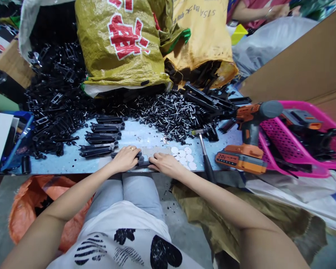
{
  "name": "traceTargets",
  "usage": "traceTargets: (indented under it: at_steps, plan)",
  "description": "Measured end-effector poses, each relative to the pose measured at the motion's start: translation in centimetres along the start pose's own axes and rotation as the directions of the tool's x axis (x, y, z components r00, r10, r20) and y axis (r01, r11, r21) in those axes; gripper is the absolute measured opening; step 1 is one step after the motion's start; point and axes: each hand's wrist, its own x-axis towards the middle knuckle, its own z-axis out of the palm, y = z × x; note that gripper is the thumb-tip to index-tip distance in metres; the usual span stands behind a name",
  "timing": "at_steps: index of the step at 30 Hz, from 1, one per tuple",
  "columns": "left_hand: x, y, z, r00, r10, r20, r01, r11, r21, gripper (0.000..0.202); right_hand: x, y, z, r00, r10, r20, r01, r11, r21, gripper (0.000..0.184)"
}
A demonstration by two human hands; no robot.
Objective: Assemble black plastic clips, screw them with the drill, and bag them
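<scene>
At the table's front edge my left hand (125, 158) is closed over a long black plastic part (141, 161). Only bits of that part show around the fingers. My right hand (167, 164) reaches in from the other side, its fingertips closed at the part's right end; the exact grip is partly hidden. A row of similar black plastic parts (102, 136) lies left of my left hand. Beside my right hand are several white round discs (182, 155). Behind both hands spreads a heap of black-headed metal pins (170, 116).
A hammer (205, 158) and an orange cordless drill (245, 138) lie at right, before a pink basket (305, 164). Yellow sacks (123, 45) and a large pile of black parts (56, 93) fill the back. A blue bin (25, 129) stands left. Another person's hand (280, 12) shows far right.
</scene>
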Motion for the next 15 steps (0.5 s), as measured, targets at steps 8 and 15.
traceTargets:
  at_steps: [8,15]
  plan:
    - [-0.1,0.1,-0.1,1.000,0.011,0.003,-0.011,0.999,-0.038,0.058,0.3,-0.9,0.2,0.999,0.052,-0.014,-0.052,0.999,0.004,0.037]
    - [-0.7,-0.1,-0.2,0.997,-0.063,-0.052,0.059,0.996,-0.068,0.062,0.5,-1.5,-1.3,0.991,0.071,-0.112,-0.078,0.995,-0.060,0.044]
